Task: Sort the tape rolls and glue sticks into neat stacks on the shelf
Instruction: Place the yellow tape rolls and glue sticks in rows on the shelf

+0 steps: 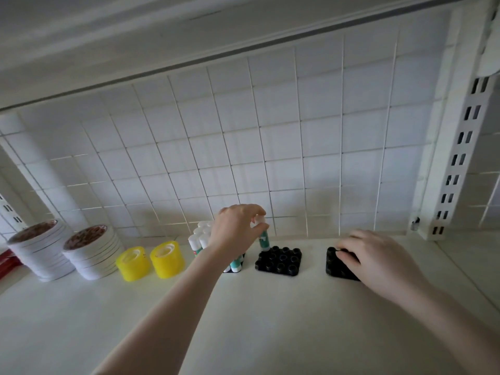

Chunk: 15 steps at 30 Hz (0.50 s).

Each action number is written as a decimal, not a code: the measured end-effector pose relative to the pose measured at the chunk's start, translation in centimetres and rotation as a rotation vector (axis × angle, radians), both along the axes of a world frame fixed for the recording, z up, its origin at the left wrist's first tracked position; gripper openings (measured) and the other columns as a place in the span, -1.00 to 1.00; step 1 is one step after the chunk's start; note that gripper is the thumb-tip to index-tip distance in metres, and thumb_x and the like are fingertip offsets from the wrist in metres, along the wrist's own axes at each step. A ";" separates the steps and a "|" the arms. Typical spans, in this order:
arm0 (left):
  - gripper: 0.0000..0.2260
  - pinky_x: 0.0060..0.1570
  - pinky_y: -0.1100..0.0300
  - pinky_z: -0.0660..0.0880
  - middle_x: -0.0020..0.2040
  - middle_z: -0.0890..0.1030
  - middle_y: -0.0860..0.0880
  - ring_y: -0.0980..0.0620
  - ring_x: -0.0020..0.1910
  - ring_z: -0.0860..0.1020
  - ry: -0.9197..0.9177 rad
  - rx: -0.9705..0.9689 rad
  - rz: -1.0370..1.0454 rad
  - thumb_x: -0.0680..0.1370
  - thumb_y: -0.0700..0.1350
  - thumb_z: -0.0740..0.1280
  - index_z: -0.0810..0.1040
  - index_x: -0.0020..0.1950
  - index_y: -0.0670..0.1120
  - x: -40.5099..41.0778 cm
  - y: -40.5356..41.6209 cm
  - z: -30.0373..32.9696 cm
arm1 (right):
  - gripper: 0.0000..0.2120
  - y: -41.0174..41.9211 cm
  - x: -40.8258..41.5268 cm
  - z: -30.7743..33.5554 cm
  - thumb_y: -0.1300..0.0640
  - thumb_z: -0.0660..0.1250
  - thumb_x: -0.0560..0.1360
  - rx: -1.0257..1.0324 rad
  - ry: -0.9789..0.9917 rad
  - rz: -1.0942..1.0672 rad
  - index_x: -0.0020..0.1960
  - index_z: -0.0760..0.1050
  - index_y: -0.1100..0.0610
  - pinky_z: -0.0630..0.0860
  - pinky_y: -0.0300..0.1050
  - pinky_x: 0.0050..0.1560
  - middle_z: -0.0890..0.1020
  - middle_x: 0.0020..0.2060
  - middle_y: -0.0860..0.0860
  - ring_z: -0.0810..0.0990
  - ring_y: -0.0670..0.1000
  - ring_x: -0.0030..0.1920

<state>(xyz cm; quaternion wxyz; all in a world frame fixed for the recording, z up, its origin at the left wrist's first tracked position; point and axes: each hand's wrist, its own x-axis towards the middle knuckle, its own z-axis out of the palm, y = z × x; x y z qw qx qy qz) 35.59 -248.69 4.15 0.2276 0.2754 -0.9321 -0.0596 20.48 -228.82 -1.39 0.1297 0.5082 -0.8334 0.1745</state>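
My left hand (236, 230) pinches the white cap of a green-and-white glue stick (263, 239), held upright with its base at the back left corner of a black holder tray (280, 260). Left of it, several white-capped glue sticks (199, 238) stand packed in another black tray, partly hidden by my wrist. My right hand (376, 257) rests on a third black tray (332, 262), fingers curled over its top. Two yellow tape rolls (150, 259) sit side by side. Further left stand two stacks of white tape rolls (65, 250).
The white shelf board (243, 320) stretches toward me. A white wire grid back panel (270, 144) closes the rear. A slotted white upright (457, 158) stands at the right. A red object (6, 262) lies at the far left edge.
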 end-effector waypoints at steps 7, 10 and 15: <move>-0.74 0.00 0.18 0.34 -0.03 0.65 -0.02 -0.05 0.01 0.54 0.008 -0.033 0.010 0.59 0.03 0.21 0.61 0.08 -0.08 -0.5 -0.3 -0.7 | -0.78 0.2 0.0 0.1 -0.03 0.17 0.57 -0.010 -0.002 -0.023 -0.03 0.58 -0.02 0.32 -0.13 -0.20 0.51 -0.16 -0.07 0.49 0.01 -0.08; -0.72 0.01 0.20 0.23 -0.03 0.66 -0.04 -0.05 0.02 0.53 -0.014 -0.080 0.002 0.61 0.05 0.18 0.61 0.07 -0.05 -0.5 -0.6 -1.0 | -0.80 0.2 0.0 0.2 -0.01 0.21 0.56 -0.022 0.001 -0.024 -0.07 0.58 0.01 0.31 -0.12 -0.22 0.50 -0.20 -0.07 0.49 0.02 -0.11; -0.72 -0.11 0.21 0.17 -0.07 0.64 -0.13 -0.16 0.01 0.50 -0.023 -0.148 0.022 0.60 0.02 0.21 0.60 0.03 -0.14 -0.1 -0.4 -0.7 | -0.78 0.2 -0.2 0.2 -0.03 0.18 0.56 -0.015 -0.024 -0.043 -0.01 0.58 -0.01 0.42 -0.12 -0.13 0.54 -0.11 -0.07 0.50 0.00 -0.03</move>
